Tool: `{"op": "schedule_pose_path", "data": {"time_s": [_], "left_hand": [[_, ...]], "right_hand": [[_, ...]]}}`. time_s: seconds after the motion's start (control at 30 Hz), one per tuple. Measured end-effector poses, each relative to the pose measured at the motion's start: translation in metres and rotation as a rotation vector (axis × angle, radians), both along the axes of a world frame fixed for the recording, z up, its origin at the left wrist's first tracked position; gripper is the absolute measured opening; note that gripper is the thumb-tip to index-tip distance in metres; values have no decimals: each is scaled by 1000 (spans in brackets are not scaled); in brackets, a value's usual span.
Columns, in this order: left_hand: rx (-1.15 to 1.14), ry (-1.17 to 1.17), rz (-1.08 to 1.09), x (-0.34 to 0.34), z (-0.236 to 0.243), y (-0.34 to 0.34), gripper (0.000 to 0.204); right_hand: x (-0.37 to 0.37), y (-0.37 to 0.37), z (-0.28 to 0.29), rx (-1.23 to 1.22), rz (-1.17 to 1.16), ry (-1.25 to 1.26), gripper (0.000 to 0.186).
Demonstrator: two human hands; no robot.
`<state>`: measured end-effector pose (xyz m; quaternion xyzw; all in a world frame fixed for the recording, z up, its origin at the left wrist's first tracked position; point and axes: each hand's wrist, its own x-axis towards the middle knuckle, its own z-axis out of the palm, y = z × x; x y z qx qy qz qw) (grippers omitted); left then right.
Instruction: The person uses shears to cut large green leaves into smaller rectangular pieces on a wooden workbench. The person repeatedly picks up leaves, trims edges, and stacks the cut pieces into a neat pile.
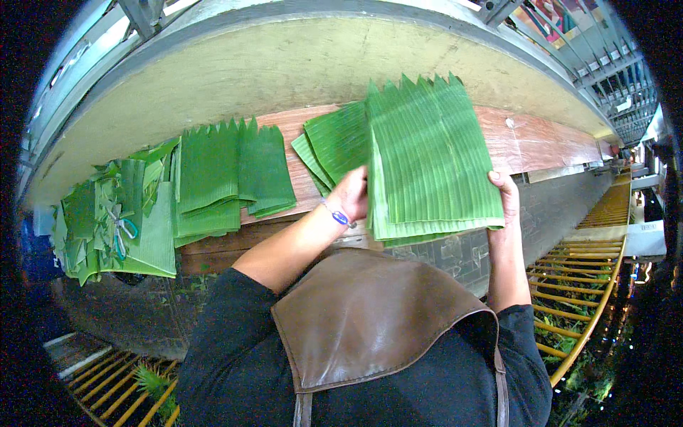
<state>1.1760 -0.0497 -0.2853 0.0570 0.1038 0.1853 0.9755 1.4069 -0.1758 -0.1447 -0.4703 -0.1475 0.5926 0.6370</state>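
Note:
Between my two hands is a stack of banana leaf pieces (434, 156), lifted in front of me, with straight sides and a zigzag-cut far edge. My left hand (352, 191) grips its left side, the fingers partly hidden behind the leaves. My right hand (506, 199) is closed on the lower right side, thumb on the front face. Just behind the held stack, more cut leaves (338, 139) lie on the wood-patterned tabletop (530, 146). To the left sits another zigzag-edged leaf stack (210, 167). Scissors with teal handles (124, 229) rest on leaf scraps (85, 213) at the far left.
A pale yellowish wall (284, 64) runs along the table's far side. Behind me on the right stands a yellow railing (580, 285) with plants beyond it, and another yellow railing (117, 388) is at the lower left. Grey paving (455, 256) lies below the table.

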Motion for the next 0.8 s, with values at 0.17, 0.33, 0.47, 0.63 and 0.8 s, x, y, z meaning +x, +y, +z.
{"op": "schedule_pose_path", "data": {"time_s": [0.17, 0.33, 0.47, 0.63, 0.8], "left_hand": [[300, 158, 235, -46, 26, 27, 23], [530, 431, 298, -63, 9, 42, 32], [510, 590, 375, -69, -44, 58, 35], [496, 722, 338, -74, -83, 50, 38], [423, 784, 285, -69, -76, 29, 43]], "right_hand": [[-10, 23, -72, 70, 251, 130, 59], [-21, 60, -134, 90, 385, 16, 55], [-30, 90, -166, 12, 354, -393, 57], [-74, 102, -187, 78, 228, -1738, 66], [-141, 110, -186, -20, 456, -1299, 86]]}}
